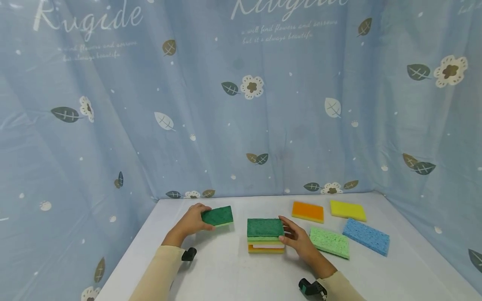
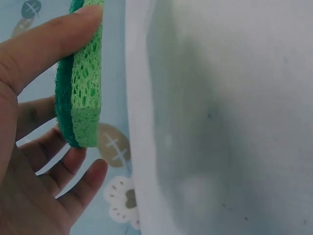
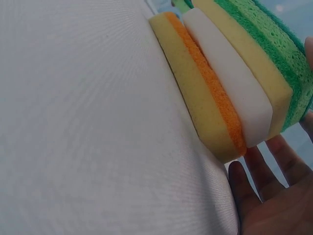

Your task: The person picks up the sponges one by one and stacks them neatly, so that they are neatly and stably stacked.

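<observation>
My left hand (image 1: 193, 219) pinches a light-green sponge with a dark green scouring layer (image 1: 218, 216) by its left end, thumb at the near side. In the left wrist view this sponge (image 2: 87, 88) is seen on edge above the white tabletop. Right of it stands a stack of sponges (image 1: 265, 236). From the bottom it runs yellow with an orange layer (image 3: 198, 88), a white block (image 3: 234, 83), yellow with a green layer (image 3: 254, 63), then light green topped dark green (image 3: 288, 34). My right hand (image 1: 299, 239) grips the stack's right end, thumb at the near corner, fingers behind.
On the right of the white table (image 1: 226, 276) lie an orange-topped sponge (image 1: 308, 211), a yellow sponge (image 1: 348, 210), a speckled light-green sponge (image 1: 329, 241) and a blue sponge (image 1: 366, 236). A blue printed curtain (image 1: 286, 125) hangs along the back and sides.
</observation>
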Demonstrator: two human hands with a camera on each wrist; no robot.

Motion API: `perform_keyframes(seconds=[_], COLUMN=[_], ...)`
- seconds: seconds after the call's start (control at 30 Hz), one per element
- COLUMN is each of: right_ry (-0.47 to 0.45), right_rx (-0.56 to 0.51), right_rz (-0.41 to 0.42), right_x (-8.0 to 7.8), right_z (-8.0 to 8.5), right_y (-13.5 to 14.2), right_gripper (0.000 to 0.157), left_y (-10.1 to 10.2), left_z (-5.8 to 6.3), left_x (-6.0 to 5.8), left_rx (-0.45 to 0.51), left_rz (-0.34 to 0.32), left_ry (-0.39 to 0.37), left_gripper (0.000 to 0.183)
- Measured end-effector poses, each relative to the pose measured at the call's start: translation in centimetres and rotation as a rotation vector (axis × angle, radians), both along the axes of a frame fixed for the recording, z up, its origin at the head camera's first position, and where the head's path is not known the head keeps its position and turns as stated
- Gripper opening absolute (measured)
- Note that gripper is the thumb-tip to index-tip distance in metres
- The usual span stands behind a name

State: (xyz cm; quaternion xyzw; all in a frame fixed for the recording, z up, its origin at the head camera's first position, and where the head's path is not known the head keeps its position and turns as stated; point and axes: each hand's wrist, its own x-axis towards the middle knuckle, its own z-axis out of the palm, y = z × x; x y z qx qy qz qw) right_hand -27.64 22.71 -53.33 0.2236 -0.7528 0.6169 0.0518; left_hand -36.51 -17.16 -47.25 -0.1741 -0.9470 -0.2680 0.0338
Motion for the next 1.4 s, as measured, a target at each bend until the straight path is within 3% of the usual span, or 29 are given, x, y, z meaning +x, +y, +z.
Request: perform_keyframes(seconds=[0.33,0.67,1.03,1.4], right_ry=[-0.009,-0.032,0.028,0.059], right_rx=[0.009,0.002,-0.008,0.004], right_rz=[-0.006,-0.006,0.030,0.051], right_x=[-0.2,-0.2,0.0,-0.1], right_z=[-0.3,-0.2,-0.1,0.0], right_y=[0.1,0.0,0.1,0.1], right_gripper=[0.066,0.064,0.056,0.057], left_y=[1.4,2.8,3.9,5.2], left_z=[1.3,2.4,3.3,4.3], left_x=[1.0,2.1,3.1,4.1], left_rx=[0.003,0.014,0.031,0.046], left_rz=[-0.039,-0.063,-0.111,-0.157], left_ry=[0.065,0.072,0.069,0.079], left_gripper=[0.072,0.074,0.076,0.076])
